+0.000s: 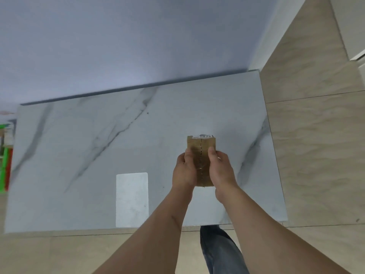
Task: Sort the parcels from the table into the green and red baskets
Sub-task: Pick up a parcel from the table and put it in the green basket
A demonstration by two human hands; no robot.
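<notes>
A small brown cardboard parcel (201, 147) with taped seam and a white label at its far end is held above the marble table (98, 135), right of centre. My left hand (183, 171) grips its left side and my right hand (221, 169) grips its right side, thumbs on top. At the far left edge of the view a sliver of the green basket (3, 165) and the red basket (9, 167) shows beside the table.
A white rectangular card or sheet (132, 199) lies flat on the table near its front edge. A wall stands behind the table. Beige tiled floor (316, 135) runs to the right and in front. My jeans leg (219, 252) shows below the table edge.
</notes>
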